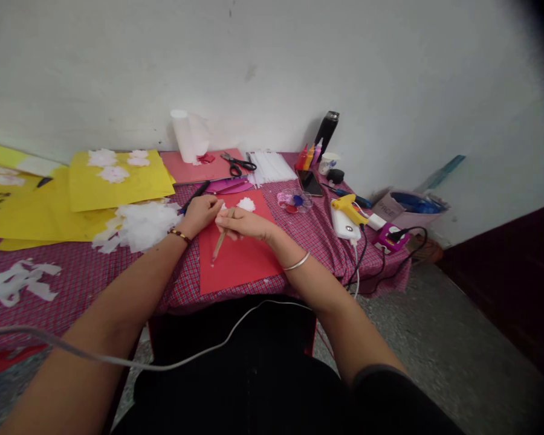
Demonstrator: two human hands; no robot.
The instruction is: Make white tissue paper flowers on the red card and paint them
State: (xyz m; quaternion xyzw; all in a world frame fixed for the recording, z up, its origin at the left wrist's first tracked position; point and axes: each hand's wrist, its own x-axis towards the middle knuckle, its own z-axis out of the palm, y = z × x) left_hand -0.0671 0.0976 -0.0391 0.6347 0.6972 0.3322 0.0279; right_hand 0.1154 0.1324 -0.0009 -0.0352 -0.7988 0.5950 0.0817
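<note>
On the table in front of me lies a red sheet of paper [245, 260] with a white crumpled-paper blossom [246, 204] near its top. My right hand [242, 223] is closed around a slim wooden paintbrush [218, 246], whose lower end slants down to the left, close to the sheet. Touching or nearly touching its fingertips, my left hand [203, 212] rests at the sheet's upper left edge with fingers curled together. A bit of white shows beside the left fingertips; what they pinch, if anything, is hidden.
White tissue strips [140, 223] and yellow sheets with blossoms [118, 193] lie left. Behind are scissors [238, 163], a paper roll [188, 136] and white sticks [272, 167]. Rightward sit a paint palette [294, 200], phone [309, 183], yellow glue gun [350, 208] and purple power strip [390, 237]. A cable [185, 362] crosses my lap.
</note>
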